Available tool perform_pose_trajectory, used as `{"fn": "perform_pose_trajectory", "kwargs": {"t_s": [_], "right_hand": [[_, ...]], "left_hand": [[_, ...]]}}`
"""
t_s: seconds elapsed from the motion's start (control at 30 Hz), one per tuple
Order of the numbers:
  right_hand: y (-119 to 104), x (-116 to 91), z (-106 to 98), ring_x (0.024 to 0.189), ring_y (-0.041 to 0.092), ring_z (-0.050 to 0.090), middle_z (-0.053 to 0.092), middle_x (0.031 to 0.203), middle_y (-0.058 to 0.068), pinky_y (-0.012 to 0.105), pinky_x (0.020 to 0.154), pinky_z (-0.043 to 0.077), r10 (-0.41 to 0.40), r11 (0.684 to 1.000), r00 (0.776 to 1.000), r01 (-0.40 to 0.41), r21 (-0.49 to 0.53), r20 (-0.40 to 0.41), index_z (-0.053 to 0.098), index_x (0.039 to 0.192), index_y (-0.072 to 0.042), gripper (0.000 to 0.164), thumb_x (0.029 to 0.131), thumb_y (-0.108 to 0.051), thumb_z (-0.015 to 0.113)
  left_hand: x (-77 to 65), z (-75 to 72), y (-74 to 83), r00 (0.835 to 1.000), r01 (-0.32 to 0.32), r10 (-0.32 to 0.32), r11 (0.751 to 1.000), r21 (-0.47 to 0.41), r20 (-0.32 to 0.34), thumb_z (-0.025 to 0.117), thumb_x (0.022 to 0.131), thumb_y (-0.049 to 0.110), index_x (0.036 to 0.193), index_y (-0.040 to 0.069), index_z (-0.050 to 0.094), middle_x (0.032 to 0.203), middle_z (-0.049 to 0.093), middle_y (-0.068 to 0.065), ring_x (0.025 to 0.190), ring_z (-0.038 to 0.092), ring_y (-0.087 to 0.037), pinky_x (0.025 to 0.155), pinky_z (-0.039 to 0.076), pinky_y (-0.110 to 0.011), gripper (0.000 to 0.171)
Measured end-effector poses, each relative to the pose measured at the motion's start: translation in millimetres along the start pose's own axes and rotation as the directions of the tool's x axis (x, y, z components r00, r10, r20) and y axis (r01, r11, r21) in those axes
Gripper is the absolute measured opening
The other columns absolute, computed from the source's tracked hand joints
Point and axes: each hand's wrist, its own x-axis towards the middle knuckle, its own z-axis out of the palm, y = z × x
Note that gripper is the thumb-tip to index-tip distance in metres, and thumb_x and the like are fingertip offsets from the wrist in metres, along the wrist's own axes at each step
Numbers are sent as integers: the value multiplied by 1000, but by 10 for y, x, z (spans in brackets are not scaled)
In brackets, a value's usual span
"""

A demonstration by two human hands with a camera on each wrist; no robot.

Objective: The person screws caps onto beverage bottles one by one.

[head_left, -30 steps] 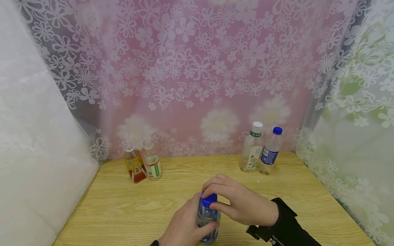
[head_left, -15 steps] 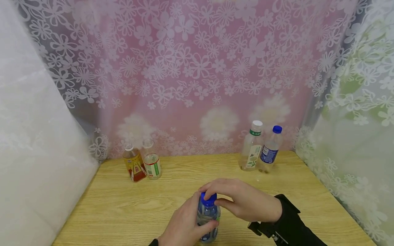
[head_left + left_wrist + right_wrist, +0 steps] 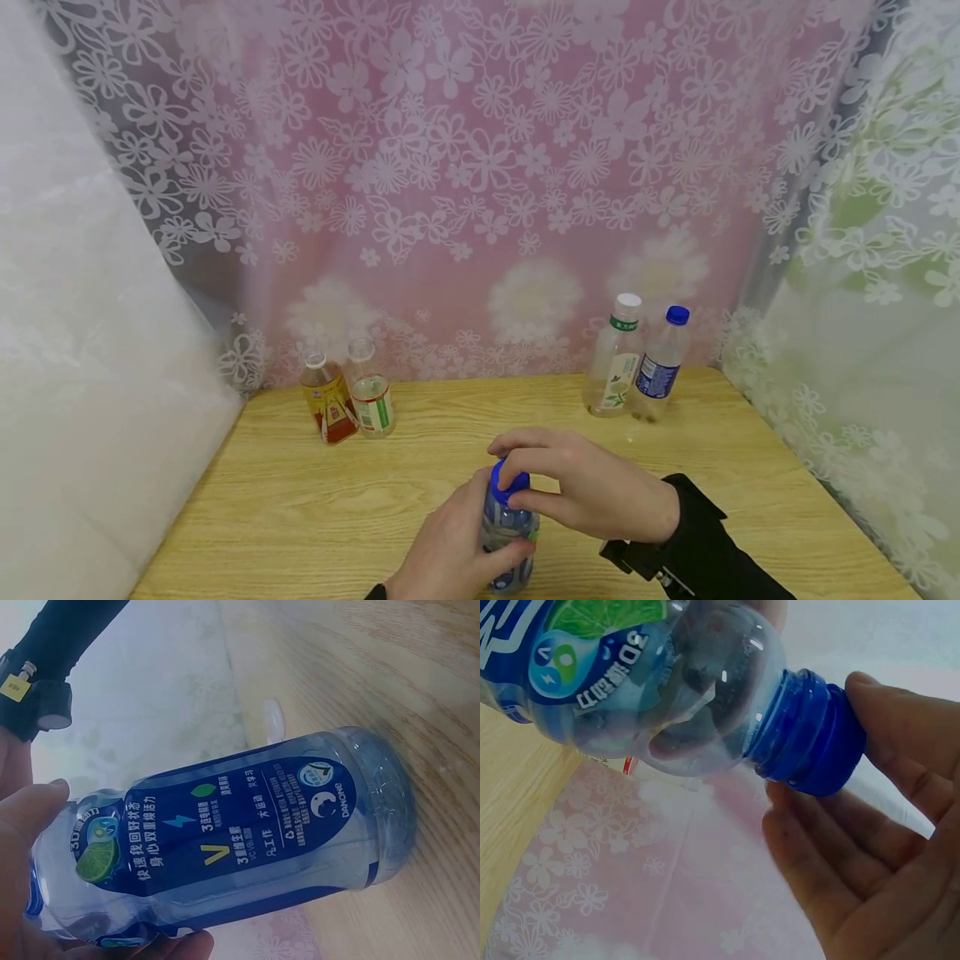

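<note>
A clear plastic drink bottle (image 3: 512,527) with a blue label stands on the table at the near middle of the head view. My left hand (image 3: 448,537) grips its upper body, thumb across the front. The blue bottle cap (image 3: 826,739) sits on the neck, a narrow blue ring just below it. My right hand (image 3: 581,483) pinches this cap between thumb and fingers, reaching in from the right. In the left wrist view, the label (image 3: 240,814) shows a lime slice and white lettering. The left fingers behind the bottle are mostly hidden.
On the wooden table (image 3: 300,517), an amber drink bottle (image 3: 330,404) and a clear capless-looking bottle (image 3: 372,407) stand at back left. A white-capped bottle (image 3: 615,375) and a blue-capped bottle (image 3: 657,371) stand at back right. A flowered curtain (image 3: 480,208) hangs behind.
Half a second ago the right thumb and fingers were loosened and turned a little around the cap; now they are back against it. The left hand and bottle stay in place.
</note>
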Motion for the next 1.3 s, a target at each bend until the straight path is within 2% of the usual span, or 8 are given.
{"fn": "perform_pose_trajectory", "kwargs": {"t_s": [0.2,0.37,0.53,0.63,0.83,1.1,1.3], "right_hand": [[-12,6,-8,117,9,55,60,125,-6,25,94,51,-25,999,999,25,-33,-21,61,113,-24,16,98,-23,66],[-32,11,-30,120,10,55,61,128,-5,25,96,51,-41,999,999,41,12,8,59,115,-22,20,97,-15,66],[-50,-1,-46,126,11,54,60,133,-4,25,99,49,-23,998,999,21,51,44,57,117,-22,24,97,-12,65],[-49,0,-68,128,11,54,59,138,-4,25,99,50,-10,997,997,4,74,74,56,117,-23,26,97,-9,65],[-20,20,-110,131,12,54,57,142,-2,26,99,50,-34,992,992,19,123,125,55,117,-22,28,97,-4,64],[-23,-9,-98,135,10,50,56,143,-3,26,109,43,9,994,988,-25,103,151,51,142,-21,50,96,-5,65],[-37,5,-84,134,10,50,56,142,-4,26,109,43,14,998,991,-21,55,130,53,142,-22,48,97,-12,66]], "left_hand": [[0,5,-2,1000,-16,16,1000,11,-17,63,88,67,150,21,36,125,58,9,104,59,-3,82,54,-28,82],[2,-5,15,1000,20,-20,1000,-1,-4,64,87,68,150,20,36,122,58,9,101,59,-3,80,54,-28,85],[-3,-16,33,999,45,-45,999,-4,3,65,86,69,154,18,31,125,58,8,104,60,-6,83,55,-33,92],[-8,-20,35,999,54,-53,999,-6,9,66,86,68,154,17,31,126,58,7,104,60,-7,83,55,-34,92],[0,-16,38,998,61,-61,998,-9,17,67,85,67,155,17,30,127,58,6,107,60,-9,85,56,-37,93],[2,-6,29,999,49,-49,999,-10,16,66,86,68,153,17,33,128,58,6,107,61,-9,84,56,-35,91],[-1,-16,29,998,54,-54,999,2,11,66,85,69,150,17,35,127,58,5,106,62,-9,83,56,-36,88]]}}
